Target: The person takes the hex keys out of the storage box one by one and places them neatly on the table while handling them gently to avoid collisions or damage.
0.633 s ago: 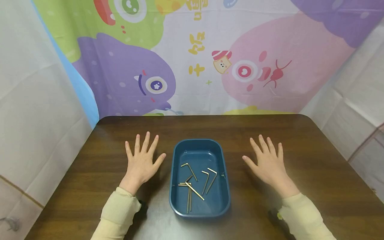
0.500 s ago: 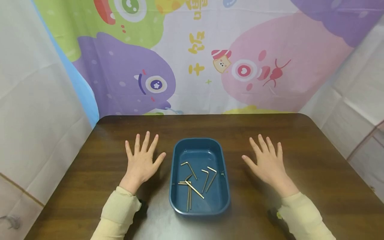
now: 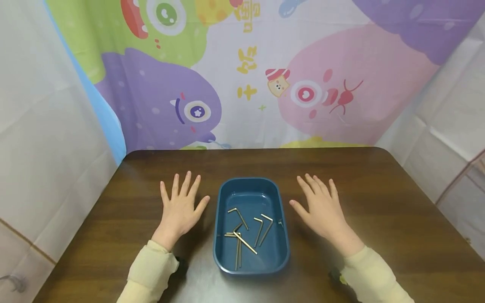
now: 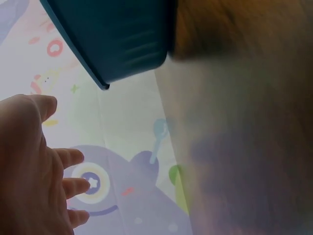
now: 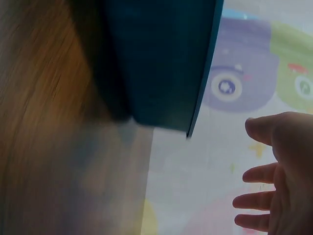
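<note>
Between the two hands a deep blue rectangular tray [image 3: 251,184] stands on the table. Inside lie several brass-coloured hex keys [image 3: 245,243], some crossing each other in the lower left part, two side by side at the right. To the left of the tray is my left hand [image 3: 179,212], fingers spread, holding nothing. My right hand [image 3: 322,210] is on the tray's other side, also with straight fingers and nothing in it. Both wrist views show the tray's outer wall [image 4: 122,39] apart from the left hand [image 4: 34,171] and from the right hand [image 5: 288,171].
The dark brown wooden table [image 3: 379,189] has rounded far corners. Behind it hangs a cloth [image 3: 242,126] printed with cartoon creatures. Pale sheets [image 3: 49,126] hang at both sides.
My right hand has moved left, nearer the tray, with its arm. My left hand keeps its place beside the tray. The head view has tilted slightly.
</note>
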A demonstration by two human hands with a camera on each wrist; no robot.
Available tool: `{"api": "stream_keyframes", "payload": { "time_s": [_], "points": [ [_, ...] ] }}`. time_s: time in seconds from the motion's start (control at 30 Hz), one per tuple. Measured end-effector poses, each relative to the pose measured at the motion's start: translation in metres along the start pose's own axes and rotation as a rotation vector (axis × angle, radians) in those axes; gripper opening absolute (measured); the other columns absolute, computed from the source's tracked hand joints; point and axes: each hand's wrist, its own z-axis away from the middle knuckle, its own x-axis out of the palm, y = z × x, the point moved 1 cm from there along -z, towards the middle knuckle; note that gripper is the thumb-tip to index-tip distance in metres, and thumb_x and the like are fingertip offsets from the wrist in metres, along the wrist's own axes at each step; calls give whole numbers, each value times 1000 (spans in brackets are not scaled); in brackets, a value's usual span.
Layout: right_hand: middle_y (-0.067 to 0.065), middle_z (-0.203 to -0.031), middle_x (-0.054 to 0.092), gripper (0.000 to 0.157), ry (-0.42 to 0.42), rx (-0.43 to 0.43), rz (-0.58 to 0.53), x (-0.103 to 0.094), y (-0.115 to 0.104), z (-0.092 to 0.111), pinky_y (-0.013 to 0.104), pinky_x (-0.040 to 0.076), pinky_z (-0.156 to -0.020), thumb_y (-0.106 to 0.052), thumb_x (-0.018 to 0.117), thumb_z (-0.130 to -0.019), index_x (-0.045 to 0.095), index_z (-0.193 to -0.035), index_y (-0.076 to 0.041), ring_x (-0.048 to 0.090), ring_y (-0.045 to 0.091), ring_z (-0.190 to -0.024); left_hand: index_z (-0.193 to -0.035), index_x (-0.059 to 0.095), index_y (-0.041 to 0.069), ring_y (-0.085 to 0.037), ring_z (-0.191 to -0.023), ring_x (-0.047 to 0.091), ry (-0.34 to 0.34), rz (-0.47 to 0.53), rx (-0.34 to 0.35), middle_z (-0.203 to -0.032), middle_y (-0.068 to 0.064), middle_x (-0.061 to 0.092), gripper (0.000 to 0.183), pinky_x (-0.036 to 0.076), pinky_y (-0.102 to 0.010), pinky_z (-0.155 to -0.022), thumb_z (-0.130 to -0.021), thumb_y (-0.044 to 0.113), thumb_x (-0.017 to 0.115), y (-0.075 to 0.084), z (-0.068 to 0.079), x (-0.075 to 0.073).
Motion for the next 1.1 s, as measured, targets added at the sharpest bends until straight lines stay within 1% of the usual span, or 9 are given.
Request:
{"api": "stream_keyframes", "payload": {
  "time_s": [0.07, 0.13, 0.27, 0.4, 0.5, 0.6, 0.77, 0.93, 1.1],
  "points": [
    [15, -136, 43, 64, 26, -35, -8, 0, -9, -2, 55, 9, -105, -46, 54, -86, 39, -136, -10, 35, 34, -128, -143, 26, 14, -38, -138, 3, 6, 10, -1, -150, -14, 18, 65, -13, -59, -101, -91, 52, 38, 3, -1, -2],
    [13, -130, 50, 60, 47, -71, -27, 1, -19, -4, 54, 14, -105, -41, 58, -84, 44, -133, -9, 42, 32, -123, -141, 32, 11, -38, -136, 15, 26, 21, 1, -146, -15, 28, 62, -9, -59, -102, -91, 47, 42, 6, -1, -3],
    [7, -115, 61, 50, 59, -139, -61, 5, -41, -6, 48, 28, -99, -35, 64, -82, 53, -124, -10, 55, 25, -107, -124, 52, 3, -35, -114, 49, 95, 31, 4, -123, -16, 55, 48, 16, -55, -102, -90, 37, 49, 12, -1, -2],
    [1, -98, 66, 36, 52, -212, -84, 12, -61, -7, 37, 42, -82, -30, 67, -80, 61, -111, -12, 61, 17, -90, -99, 64, 2, -29, -83, 62, 172, 20, 7, -89, -12, 66, 30, 39, -46, -81, -87, 29, 55, 19, 0, 0],
    [-4, -83, 64, 26, 37, -265, -100, 19, -73, -7, 29, 43, -66, -27, 68, -78, 64, -100, -13, 59, 11, -74, -75, 62, 7, -24, -57, 57, 188, 46, 3, -64, -6, 59, 23, 42, -37, -57, -87, 26, 56, 25, 2, 3],
    [-7, -75, 61, 23, -7, -311, -102, 26, -83, -4, 25, 39, -58, -28, 70, -77, 64, -94, -15, 55, 7, -65, -60, 51, 13, -17, -45, 44, 131, 106, -10, -50, 0, 46, 33, 33, -31, -44, -88, 29, 54, 31, 4, 5],
    [-6, -77, 62, 27, -120, -384, -69, 37, -96, 0, 25, 39, -57, -34, 69, -77, 64, -94, -14, 56, 9, -67, -58, 47, 16, -12, -44, 40, 3, 157, -27, -48, 4, 41, 37, 30, -28, -42, -89, 36, 52, 40, 7, 10],
    [-3, -83, 63, 31, -187, -403, -61, 47, -104, 2, 29, 45, -63, -36, 68, -78, 63, -98, -13, 58, 12, -72, -62, 47, 14, -12, -43, 39, -23, 167, -39, -48, 3, 40, 36, 30, -27, -43, -88, 38, 54, 41, 8, 16],
    [-3, -78, 60, 34, -221, -417, -68, 54, -109, 4, 25, 44, -57, -37, 69, -77, 61, -99, -11, 56, 10, -68, -63, 45, 14, -12, -43, 38, -61, 204, -57, -48, 3, 39, 37, 29, -27, -43, -87, 40, 54, 42, 9, 20]
  ]
}}
